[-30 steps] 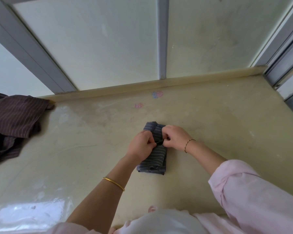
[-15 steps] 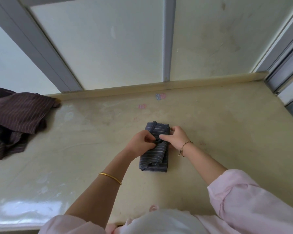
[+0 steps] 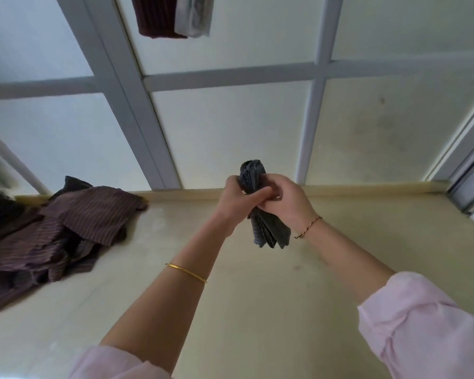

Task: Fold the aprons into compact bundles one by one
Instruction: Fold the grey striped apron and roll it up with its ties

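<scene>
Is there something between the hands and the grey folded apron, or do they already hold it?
Nothing stands between them. The left hand and the right hand both grip the grey striped apron bundle directly, holding it up above the counter.

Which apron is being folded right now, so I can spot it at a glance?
Start at the beige counter under the frosted window. Above its middle, the left hand and right hand grip a grey striped apron bundle held in the air. Unlike the loose brown striped aprons heaped at the left, it is tightly folded and off the surface.
</scene>
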A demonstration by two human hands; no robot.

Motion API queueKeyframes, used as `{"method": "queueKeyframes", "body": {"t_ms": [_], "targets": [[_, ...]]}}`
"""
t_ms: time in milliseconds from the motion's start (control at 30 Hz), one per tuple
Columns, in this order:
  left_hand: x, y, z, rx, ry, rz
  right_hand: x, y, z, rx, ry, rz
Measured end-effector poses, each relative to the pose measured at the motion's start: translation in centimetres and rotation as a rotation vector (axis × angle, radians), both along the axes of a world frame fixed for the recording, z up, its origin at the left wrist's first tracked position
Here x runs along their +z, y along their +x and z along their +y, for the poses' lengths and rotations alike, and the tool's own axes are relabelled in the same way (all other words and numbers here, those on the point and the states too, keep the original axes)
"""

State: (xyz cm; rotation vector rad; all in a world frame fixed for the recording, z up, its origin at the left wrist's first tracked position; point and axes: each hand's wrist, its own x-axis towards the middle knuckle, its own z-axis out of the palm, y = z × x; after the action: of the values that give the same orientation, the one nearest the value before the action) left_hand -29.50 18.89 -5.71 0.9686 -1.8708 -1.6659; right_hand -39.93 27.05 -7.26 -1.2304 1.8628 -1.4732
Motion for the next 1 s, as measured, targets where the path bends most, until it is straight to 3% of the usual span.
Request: {"method": "queueKeyframes", "body": {"t_ms": [100, 233, 333, 433, 700, 1000], "targets": [[3.3, 1.4, -2.6, 0.021, -0.057, 0.054, 4.0, 0.4, -1.6, 0.006, -0.102, -0.026], [8.8, 2.7, -5.0, -0.076, -0.118, 0.103, 8.8, -0.2, -3.4, -0.178, -0.152, 0.04], [12.5, 3.0, -6.3, -0.137, -0.113, 0.182, 11.1, -0.8, -4.0, 0.053, -0.089, -0.182], [16.2, 2.4, -7.1, -0.19, -0.123, 0.246, 13.2, -1.3, -4.3, 0.228, -0.189, -0.296], [24.8, -4.0, -7.6, -0.168, -0.189, 0.419, 20.2, -5.7, -4.7, -0.034, -0.439, -0.108], [35.7, -13.3, -7.5, -0.138, -0.43, 0.372, 29.7, -13.8, -5.7, -0.216, -0.595, 0.018]]}}
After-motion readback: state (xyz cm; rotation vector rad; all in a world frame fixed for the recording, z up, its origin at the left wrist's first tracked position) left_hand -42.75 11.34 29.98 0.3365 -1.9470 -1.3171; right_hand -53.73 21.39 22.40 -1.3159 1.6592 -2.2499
